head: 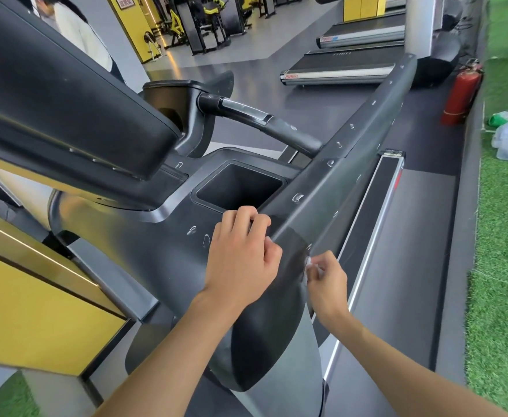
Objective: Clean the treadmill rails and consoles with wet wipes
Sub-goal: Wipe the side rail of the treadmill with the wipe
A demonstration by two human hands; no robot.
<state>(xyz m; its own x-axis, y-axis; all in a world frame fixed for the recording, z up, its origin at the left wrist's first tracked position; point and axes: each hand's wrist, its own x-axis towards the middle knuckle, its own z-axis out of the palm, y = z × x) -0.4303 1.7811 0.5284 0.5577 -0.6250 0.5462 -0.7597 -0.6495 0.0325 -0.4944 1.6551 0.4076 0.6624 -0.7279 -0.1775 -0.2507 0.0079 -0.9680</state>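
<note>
Rail (352,152) pointing upper right, top edge being gripped by left hand (240,254), wipe (309,262) being pinched against its side by right hand (326,282), deck (412,251) open beside.

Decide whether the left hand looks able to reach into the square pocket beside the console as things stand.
Probably yes. The left hand rests on the rail right beside the pocket, whose top is open with nothing between them; the right hand pinches the wet wipe on the rail's other side.
</note>
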